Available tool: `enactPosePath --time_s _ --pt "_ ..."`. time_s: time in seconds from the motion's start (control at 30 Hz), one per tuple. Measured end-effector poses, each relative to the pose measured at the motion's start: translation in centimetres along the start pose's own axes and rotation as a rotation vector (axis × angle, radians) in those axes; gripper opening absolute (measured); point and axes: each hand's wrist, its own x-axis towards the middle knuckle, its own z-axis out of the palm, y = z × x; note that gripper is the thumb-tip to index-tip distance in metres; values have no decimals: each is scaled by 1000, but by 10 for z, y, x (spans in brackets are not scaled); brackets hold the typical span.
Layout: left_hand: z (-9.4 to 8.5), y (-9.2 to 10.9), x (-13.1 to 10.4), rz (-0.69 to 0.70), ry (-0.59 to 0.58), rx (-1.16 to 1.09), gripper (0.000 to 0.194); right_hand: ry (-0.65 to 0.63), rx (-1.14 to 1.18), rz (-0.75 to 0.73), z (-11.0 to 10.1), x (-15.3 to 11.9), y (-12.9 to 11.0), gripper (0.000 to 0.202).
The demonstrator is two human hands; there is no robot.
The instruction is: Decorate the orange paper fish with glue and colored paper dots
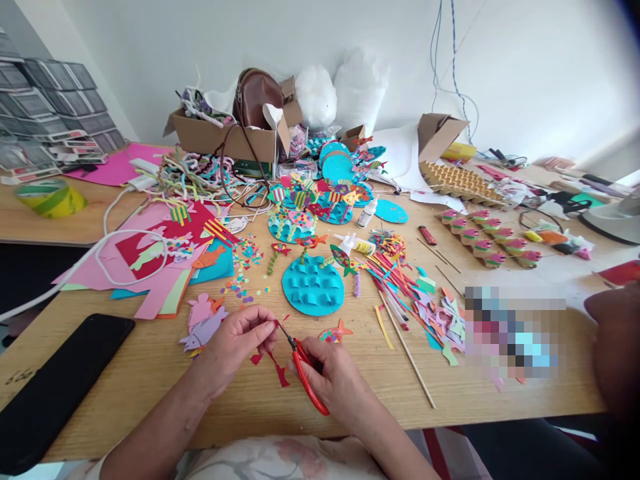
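Observation:
My left hand (250,333) is closed in a pinch on a small piece of red paper, mostly hidden by the fingers. Red-handled scissors (306,379) are in my right hand (334,375), their dark blades pointing at the left fingertips. Red paper scraps (281,375) lie on the table beneath the blades. Just beyond my hands is a round blue paper base (314,301) with rows of curled strips. A dotted paper fish (336,332) with an orange tail lies behind my right hand. Purple and pink paper fish (205,327) lie by my left wrist.
A black phone (65,387) lies at the left. A thin wooden stick (407,353), paper strips (400,277) and scraps (440,317) are to the right. Glue bottles (367,212) stand and lie farther back. A cardboard box (225,143) is by the wall; a co-worker's blurred part (617,333) is at right.

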Motion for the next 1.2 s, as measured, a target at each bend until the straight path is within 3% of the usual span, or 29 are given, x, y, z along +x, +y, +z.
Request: enactPosePath --time_s 0.77,1.2 --pt "-2 -7 -1 40 5 47 19 -20 3 7 3 0 1 25" --pt "-8 -2 0 5 -113 61 20 -27 -69 0 3 -2 4 23"
